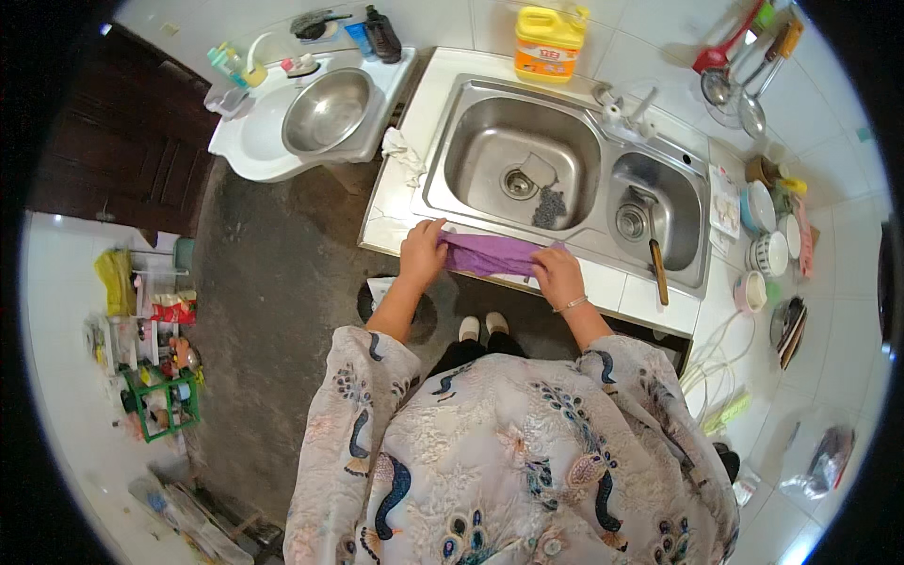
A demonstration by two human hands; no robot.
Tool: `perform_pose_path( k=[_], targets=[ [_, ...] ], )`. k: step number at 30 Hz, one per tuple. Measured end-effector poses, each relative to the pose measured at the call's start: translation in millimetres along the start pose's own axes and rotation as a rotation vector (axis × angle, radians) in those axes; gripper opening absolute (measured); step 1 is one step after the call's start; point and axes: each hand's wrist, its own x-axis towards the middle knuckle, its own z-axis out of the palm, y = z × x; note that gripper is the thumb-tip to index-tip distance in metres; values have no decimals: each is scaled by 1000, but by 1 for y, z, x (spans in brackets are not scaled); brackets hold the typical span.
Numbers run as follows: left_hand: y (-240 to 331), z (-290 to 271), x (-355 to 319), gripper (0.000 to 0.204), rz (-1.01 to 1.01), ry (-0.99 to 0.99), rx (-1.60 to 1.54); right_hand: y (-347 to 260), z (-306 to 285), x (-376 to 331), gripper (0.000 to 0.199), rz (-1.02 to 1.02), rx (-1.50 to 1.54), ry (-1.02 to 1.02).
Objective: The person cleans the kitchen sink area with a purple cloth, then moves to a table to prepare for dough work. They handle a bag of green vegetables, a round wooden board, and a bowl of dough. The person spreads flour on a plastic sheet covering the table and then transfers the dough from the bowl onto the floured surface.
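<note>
A purple cloth point(494, 254) is stretched between my two hands at the front edge of the counter. My left hand point(423, 252) grips its left end, the fingers closed on it. At the other end, my right hand point(557, 273) holds the cloth with bent fingers. Just beyond lies a steel double sink point(574, 155). In its larger basin are a grey scouring mesh point(549, 207) and a pale flat piece point(539, 170) near the drain. A wooden-handled tool point(657, 259) leans out of the smaller basin onto the counter.
A steel bowl point(325, 111) rests on the white washbasin point(247, 155) at the far left. A yellow jug point(549, 45) stands behind the sink, near the faucet point(629, 118). Bowls point(769, 252) line the right counter. Ladles point(750, 113) hang at the upper right, and a white cable point(716, 353) lies below the bowls.
</note>
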Motion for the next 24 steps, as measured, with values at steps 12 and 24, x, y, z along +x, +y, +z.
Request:
perform_pose_path(
  k=[12,24],
  targets=[
    [-34,-11,35,17,-332,-366,-509,16,-16,15,14,343,223,-283],
    [-26,-3,32,29,-580,-357,-1033,-14,27,34,27,721,918,-136]
  ],
)
